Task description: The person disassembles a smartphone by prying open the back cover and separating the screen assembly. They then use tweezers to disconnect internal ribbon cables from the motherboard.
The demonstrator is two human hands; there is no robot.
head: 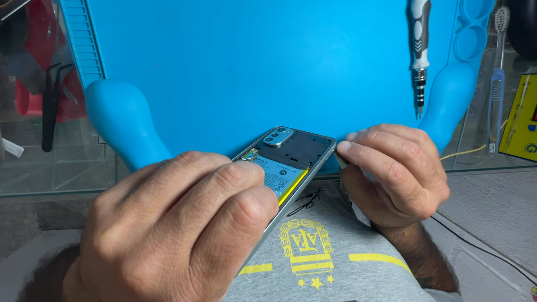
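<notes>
An opened smartphone (292,153) with its back cover off shows a camera module, a dark inner plate and a pale blue battery with a yellow edge. My left hand (176,231) grips its lower part from the left, fingers curled over the battery. My right hand (394,170) pinches a small thin grey tool against the phone's upper right corner. The phone is held above my lap, over a grey shirt (320,256) with a yellow emblem.
A blue silicone work mat (247,62) covers the glass table ahead. A grey precision screwdriver (419,44) lies on it at right. Black tweezers (51,105) sit at left, a toothbrush (497,77) and a yellow device with a red display (532,121) at right.
</notes>
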